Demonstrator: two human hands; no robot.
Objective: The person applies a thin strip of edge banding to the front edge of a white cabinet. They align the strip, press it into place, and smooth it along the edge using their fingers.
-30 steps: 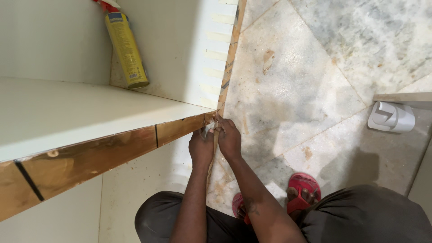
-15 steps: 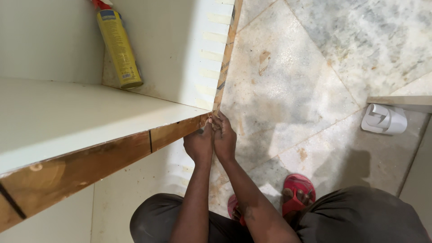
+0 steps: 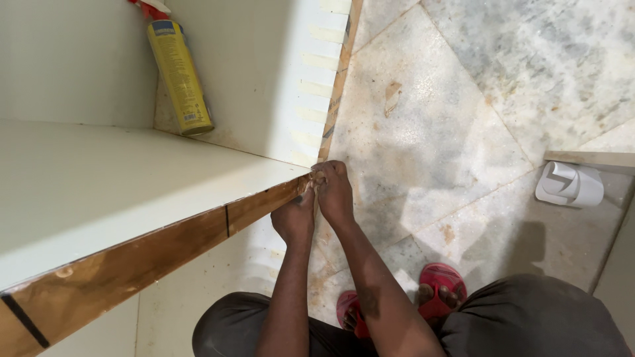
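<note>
Both hands meet at the corner of the shelf: the left hand [image 3: 294, 218] has its fingers curled against the end of the brown edge strip [image 3: 165, 248], and the right hand [image 3: 334, 192] is closed beside it, thumb and fingertips pinched on the strip's tip, though how much it grips is hidden behind the knuckles. That strip runs along the front of the cream shelf [image 3: 99, 192], glossy wood-grain brown, thin and flat, crossed by dark tape marks. As a judgement, the thin band could lift, crease or sit crooked at the corner if pressure slips sideways, and wet glue could smear onto the smooth board. Fingertips could also catch on the sharp corner. Behind, a yellow can [image 3: 180, 76] with a red top leans in the back of the compartment. A side panel edge [image 3: 336, 79] carries pale tape tabs. Below lies polished marble floor [image 3: 463, 119], veined grey and stained tan, with a white strip roll [image 3: 569, 185] nearby and red sandals [image 3: 440, 294] underfoot.
</note>
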